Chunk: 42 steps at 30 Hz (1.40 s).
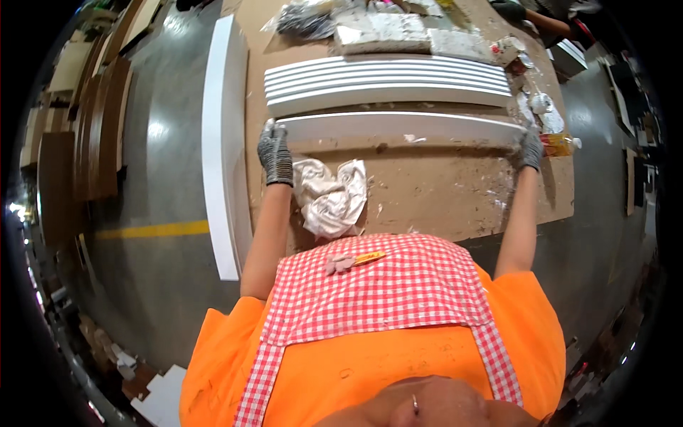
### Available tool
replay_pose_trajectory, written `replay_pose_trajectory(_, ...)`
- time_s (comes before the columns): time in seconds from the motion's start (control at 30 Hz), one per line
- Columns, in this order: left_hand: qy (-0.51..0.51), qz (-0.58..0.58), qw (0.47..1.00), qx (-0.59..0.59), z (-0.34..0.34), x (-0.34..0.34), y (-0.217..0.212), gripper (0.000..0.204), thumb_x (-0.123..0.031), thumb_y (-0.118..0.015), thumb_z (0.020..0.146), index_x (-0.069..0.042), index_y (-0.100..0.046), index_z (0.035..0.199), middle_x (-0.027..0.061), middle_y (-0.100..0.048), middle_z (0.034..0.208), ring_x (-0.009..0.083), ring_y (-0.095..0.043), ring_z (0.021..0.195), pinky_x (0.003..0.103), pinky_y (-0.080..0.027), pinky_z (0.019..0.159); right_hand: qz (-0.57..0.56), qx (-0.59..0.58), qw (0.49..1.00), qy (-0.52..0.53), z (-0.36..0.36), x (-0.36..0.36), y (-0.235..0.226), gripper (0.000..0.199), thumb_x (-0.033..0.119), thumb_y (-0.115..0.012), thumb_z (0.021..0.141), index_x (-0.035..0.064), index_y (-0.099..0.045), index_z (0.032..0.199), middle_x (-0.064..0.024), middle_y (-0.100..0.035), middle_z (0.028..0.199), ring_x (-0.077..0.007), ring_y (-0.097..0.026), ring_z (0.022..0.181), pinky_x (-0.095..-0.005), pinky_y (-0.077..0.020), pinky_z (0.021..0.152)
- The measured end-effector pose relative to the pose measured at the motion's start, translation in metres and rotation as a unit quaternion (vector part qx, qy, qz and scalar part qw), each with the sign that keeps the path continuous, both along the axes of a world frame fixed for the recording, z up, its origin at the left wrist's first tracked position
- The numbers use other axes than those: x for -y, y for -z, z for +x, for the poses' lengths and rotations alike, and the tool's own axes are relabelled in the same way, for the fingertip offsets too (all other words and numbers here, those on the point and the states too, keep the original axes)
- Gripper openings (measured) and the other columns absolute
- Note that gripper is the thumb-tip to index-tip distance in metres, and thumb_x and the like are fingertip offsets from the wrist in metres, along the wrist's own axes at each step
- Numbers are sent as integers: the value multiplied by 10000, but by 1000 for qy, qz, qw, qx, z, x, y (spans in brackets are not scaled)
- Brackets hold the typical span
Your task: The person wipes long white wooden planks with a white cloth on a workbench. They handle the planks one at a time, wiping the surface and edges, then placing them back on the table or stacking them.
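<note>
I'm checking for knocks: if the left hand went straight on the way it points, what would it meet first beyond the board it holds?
Probably the left end of the stack of white boards; depth is unclear, so the left hand, holding the white board, might only graze it.

An orange short-sleeved shirt (348,359), darkly smudged, is worn under a red-and-white checked apron (384,295). The left hand (274,149) and right hand (530,149) are covered by grey gloves (278,165), seemingly knitted, though the weave is too small to confirm.

Glare on floor (165,174), rim seemingly blurry
</note>
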<state>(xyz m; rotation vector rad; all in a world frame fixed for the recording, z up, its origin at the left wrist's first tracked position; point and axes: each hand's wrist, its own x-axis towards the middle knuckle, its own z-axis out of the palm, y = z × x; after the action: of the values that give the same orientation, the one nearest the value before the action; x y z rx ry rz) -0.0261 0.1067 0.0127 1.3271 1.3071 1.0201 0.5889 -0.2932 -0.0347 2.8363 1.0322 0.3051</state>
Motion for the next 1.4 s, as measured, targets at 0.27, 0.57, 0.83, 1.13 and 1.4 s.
replay_pose_trajectory(0.27,54,-256,950,168,-28,103,-12,238,-160,-701,814,-41,-682,1019,-3,-649,855,86,-564,700,228,-480,646,5,-177,938,296,-40,91,-30,649,602,-328,896,63,-679,809,-151,-663,782,-289,-637,767,-392,-479,704)
replay_pose_trajectory(0.57,46,-239,962,127,-37,131,14,200,-173,-676,820,-11,-669,938,16,-623,830,103,-562,685,236,-481,620,343,-481,807,-19,-276,-92,-81,208,221,-620,804,69,-701,920,-54,-661,749,-142,-572,662,-306,-468,638)
replay_pose_trajectory(0.83,65,-276,910,302,-28,124,43,135,-190,-581,875,-84,-652,918,-16,-581,833,96,-507,723,238,-458,663,156,-361,848,-355,-518,-202,-63,201,139,-476,816,63,-597,957,-180,-606,949,-312,-599,906,-385,-496,742)
replay_pose_trajectory(1.13,153,-76,985,21,-37,135,22,285,-81,-625,834,42,-614,1091,107,-641,1048,163,-588,918,274,-468,818,187,-60,980,-41,-310,3,-7,279,124,-450,907,64,-570,1151,-120,-599,995,-248,-541,910,-388,-412,836)
replay_pose_trajectory(1.4,157,-126,977,72,-27,137,17,321,-126,-598,877,25,-579,1160,56,-588,1078,128,-533,921,248,-460,795,152,103,969,-167,-268,32,-16,150,121,-503,847,97,-632,921,-125,-595,911,-287,-559,833,-416,-455,769)
